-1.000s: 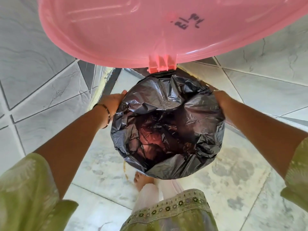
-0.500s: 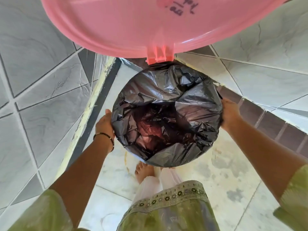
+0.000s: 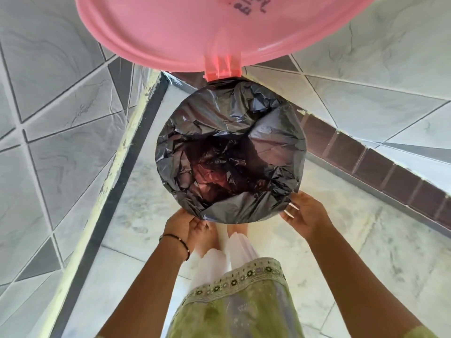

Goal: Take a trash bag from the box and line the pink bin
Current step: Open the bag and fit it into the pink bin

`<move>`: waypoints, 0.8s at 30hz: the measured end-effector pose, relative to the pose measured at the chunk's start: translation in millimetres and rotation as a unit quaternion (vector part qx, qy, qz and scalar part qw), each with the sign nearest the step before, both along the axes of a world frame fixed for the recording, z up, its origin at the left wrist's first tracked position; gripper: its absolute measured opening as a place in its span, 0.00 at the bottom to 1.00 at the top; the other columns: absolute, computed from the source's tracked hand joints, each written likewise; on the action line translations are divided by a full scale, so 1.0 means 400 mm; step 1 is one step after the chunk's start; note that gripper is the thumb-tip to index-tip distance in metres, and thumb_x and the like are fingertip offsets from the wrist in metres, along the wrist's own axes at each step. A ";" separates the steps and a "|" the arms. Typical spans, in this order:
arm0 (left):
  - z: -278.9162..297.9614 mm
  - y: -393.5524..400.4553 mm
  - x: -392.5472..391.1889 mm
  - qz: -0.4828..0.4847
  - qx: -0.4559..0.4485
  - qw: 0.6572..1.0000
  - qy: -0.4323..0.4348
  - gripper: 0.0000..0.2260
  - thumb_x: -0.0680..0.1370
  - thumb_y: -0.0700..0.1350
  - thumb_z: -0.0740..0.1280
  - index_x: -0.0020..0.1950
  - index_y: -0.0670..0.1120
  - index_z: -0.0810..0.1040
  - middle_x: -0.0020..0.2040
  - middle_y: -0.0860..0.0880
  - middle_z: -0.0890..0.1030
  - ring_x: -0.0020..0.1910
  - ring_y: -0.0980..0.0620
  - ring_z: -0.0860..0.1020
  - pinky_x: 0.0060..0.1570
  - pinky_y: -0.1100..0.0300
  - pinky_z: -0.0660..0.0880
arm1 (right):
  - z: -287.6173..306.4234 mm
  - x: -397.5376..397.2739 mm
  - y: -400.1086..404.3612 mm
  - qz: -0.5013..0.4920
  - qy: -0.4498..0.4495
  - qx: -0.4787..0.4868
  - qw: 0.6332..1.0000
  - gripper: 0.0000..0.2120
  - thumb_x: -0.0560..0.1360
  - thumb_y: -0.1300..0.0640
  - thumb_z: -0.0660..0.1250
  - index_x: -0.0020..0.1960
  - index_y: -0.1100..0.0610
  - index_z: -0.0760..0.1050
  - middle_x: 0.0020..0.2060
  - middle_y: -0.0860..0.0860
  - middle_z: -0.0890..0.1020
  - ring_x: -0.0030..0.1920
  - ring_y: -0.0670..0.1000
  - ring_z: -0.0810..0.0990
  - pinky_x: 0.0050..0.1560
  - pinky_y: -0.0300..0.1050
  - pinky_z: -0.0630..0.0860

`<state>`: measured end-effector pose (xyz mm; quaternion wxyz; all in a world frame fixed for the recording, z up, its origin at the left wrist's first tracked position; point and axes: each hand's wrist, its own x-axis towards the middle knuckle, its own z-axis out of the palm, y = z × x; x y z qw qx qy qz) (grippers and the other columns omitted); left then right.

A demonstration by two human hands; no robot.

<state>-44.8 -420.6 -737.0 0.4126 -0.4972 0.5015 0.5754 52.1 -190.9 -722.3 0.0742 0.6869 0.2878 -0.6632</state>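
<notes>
Taking the pink bin as my landmark and going from its left side across, the tiled wall (image 3: 56,123) rises to the left of it, with a dark strip where that wall meets the pale marbled floor (image 3: 136,215). My left hand (image 3: 181,223) is at the near left edge of the bin's mouth, a thin dark bracelet (image 3: 175,240) on the wrist, and its fingers are curled in and pinched on the edge of the black trash bag (image 3: 229,152) where the plastic folds over the rim. The bag lies stretched across the whole round opening, crumpled and glossy, sagging down inside where a reddish tint of the bin shows through the thin film. Behind it the pink lid (image 3: 219,30) stands swung up on its hinge (image 3: 222,69), with dark handwriting on its underside. Just below the bin's near edge my bare feet show under a white pleated hem and a green embroidered tunic (image 3: 234,301). My right hand (image 3: 303,215) is at the near right edge of the rim, fingers loosely spread and touching the bag's fold; I cannot tell if it truly grips the plastic. To the right of the bin runs a band of brown tiles (image 3: 380,167) along the base of the other wall.
</notes>
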 end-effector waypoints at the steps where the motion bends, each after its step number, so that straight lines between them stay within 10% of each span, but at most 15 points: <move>1: -0.012 -0.004 -0.002 -0.009 -0.011 1.000 0.018 0.11 0.77 0.30 0.57 0.39 0.40 0.75 0.24 0.48 0.80 0.22 0.55 0.78 0.27 0.64 0.77 | -0.009 -0.002 0.000 0.010 -0.019 0.011 1.000 0.06 0.75 0.65 0.63 0.42 0.57 0.73 0.40 0.54 0.79 0.40 0.53 0.77 0.41 0.47 0.73; 4: -0.012 0.001 0.020 -0.145 -0.050 0.988 0.026 0.09 0.79 0.33 0.57 0.52 0.39 0.77 0.27 0.49 0.82 0.27 0.55 0.80 0.33 0.60 0.76 | -0.032 -0.011 0.006 0.016 -0.081 0.045 0.996 0.06 0.75 0.66 0.63 0.41 0.57 0.73 0.41 0.55 0.78 0.39 0.54 0.77 0.39 0.47 0.73; 8: -0.264 -0.073 0.119 -0.471 -0.187 0.858 0.087 0.22 0.80 0.48 0.42 0.74 0.52 0.52 0.74 0.45 0.64 0.70 0.41 0.63 0.65 0.48 0.61 | 0.012 -0.043 0.024 0.012 -0.121 0.268 0.956 0.12 0.75 0.62 0.62 0.57 0.60 0.73 0.56 0.58 0.76 0.48 0.53 0.74 0.51 0.46 0.69; 10: -0.493 -0.120 0.233 -0.722 -0.164 0.640 0.203 0.21 0.80 0.49 0.46 0.73 0.50 0.54 0.74 0.46 0.62 0.70 0.41 0.62 0.65 0.47 0.61 | 0.075 -0.067 0.007 0.220 -0.089 0.541 0.807 0.19 0.72 0.59 0.64 0.63 0.58 0.69 0.61 0.58 0.73 0.58 0.53 0.71 0.58 0.42 0.64; 12: -0.342 -0.092 0.111 -0.802 -0.175 0.479 0.312 0.22 0.78 0.49 0.44 0.73 0.51 0.54 0.74 0.45 0.62 0.70 0.40 0.61 0.66 0.46 0.58 | 0.118 -0.106 -0.023 0.490 0.007 0.643 0.588 0.23 0.73 0.54 0.62 0.66 0.57 0.67 0.66 0.57 0.70 0.67 0.56 0.65 0.66 0.47 0.58; 14: -0.094 -0.005 -0.040 -0.781 -0.116 0.443 0.425 0.24 0.77 0.53 0.48 0.72 0.49 0.60 0.73 0.45 0.64 0.71 0.39 0.60 0.70 0.43 0.46 | 0.101 -0.141 -0.029 0.693 0.037 0.619 0.368 0.25 0.74 0.47 0.57 0.69 0.55 0.65 0.72 0.56 0.65 0.73 0.58 0.60 0.72 0.56 0.49; 17: 0.092 0.052 -0.202 -0.845 -0.290 0.156 0.421 0.31 0.77 0.63 0.43 0.75 0.49 0.58 0.77 0.45 0.55 0.77 0.44 0.48 0.66 0.41 0.26 | 0.063 -0.187 0.025 0.855 -0.090 0.483 0.169 0.30 0.77 0.41 0.46 0.72 0.56 0.63 0.75 0.56 0.59 0.76 0.58 0.52 0.70 0.60 0.29; 21: 0.110 0.090 -0.232 -0.946 -0.259 0.052 0.188 0.35 0.75 0.66 0.38 0.76 0.49 0.54 0.77 0.45 0.56 0.77 0.43 0.47 0.63 0.36 0.24 | 0.079 -0.216 0.054 0.915 -0.179 0.350 0.091 0.33 0.77 0.37 0.40 0.74 0.56 0.55 0.76 0.57 0.55 0.76 0.58 0.46 0.67 0.64 0.28; 24: 0.163 0.173 -0.232 -0.933 -0.243 0.089 0.248 0.25 0.78 0.60 0.49 0.70 0.49 0.66 0.71 0.44 0.68 0.72 0.40 0.60 0.70 0.35 0.40 | 0.109 -0.274 0.008 0.914 -0.053 0.373 0.150 0.26 0.78 0.41 0.48 0.68 0.55 0.67 0.69 0.58 0.69 0.70 0.59 0.64 0.71 0.62 0.50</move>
